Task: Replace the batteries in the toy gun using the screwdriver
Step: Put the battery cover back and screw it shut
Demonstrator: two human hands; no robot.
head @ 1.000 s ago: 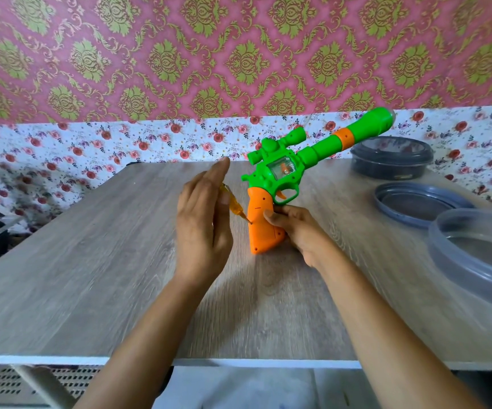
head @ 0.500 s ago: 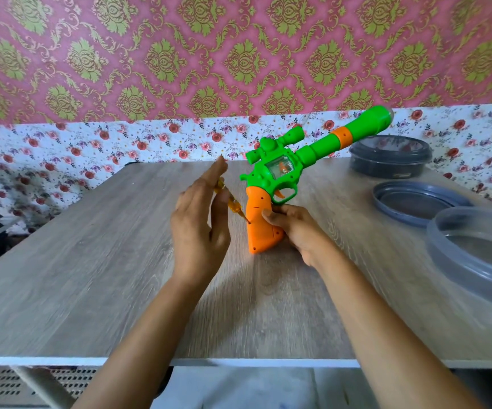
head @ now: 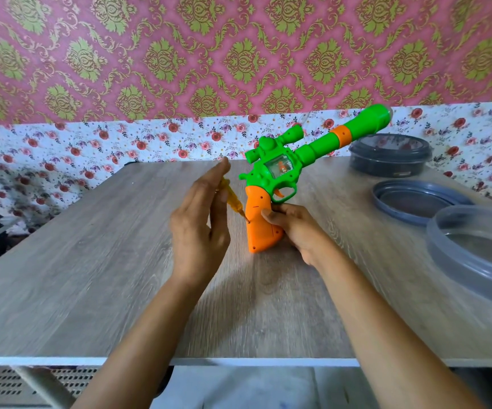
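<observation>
Since the earlier frames, our left hand (head: pixel 199 228) has opened its fingers further and stands flatter and more upright beside the screwdriver (head: pixel 233 199), while the toy gun (head: pixel 280 178) and our right hand (head: pixel 295 228) have stayed in place. We keep the screwdriver's amber handle between the fingers and thumb of the left hand, in a loose pinch with the fingers extended. Its tip meets the left face of the gun's orange grip (head: pixel 261 219), at a small hole about halfway down the grip. Motion blur softens the left hand, so we cannot tell how firmly it holds the handle.

We brace the gun with the right hand, which is closed around the right side and rear of the orange grip, thumb laid across the grip's face. The grip's butt rests on the wooden table (head: pixel 97 276), near the table's middle. The green barrel slopes up and away to the right of the grip, with an orange band near its far end.

To the right of the gun, three items sit on the table: a dark lidded container (head: pixel 389 156) at the back, a grey lid (head: pixel 416 202) nearer, and a clear round container (head: pixel 475 252) nearest us.
</observation>
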